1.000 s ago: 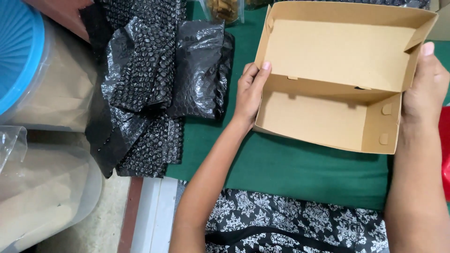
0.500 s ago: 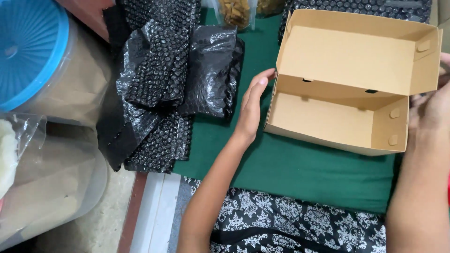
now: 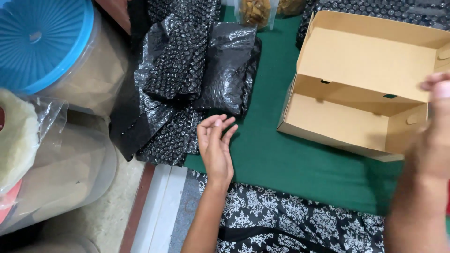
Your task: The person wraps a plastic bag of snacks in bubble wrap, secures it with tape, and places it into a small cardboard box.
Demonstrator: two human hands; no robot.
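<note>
The left hand, fingers loosely spread and empty, lies just below-right of the black bubble wrap, while the blurred right hand grips the open cardboard box at its right end

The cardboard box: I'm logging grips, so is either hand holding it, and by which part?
The right hand, blurred, is at the cardboard box's right end wall; whether it grips cannot be told. The left hand holds nothing, open beside the black bubble wrap.
</note>
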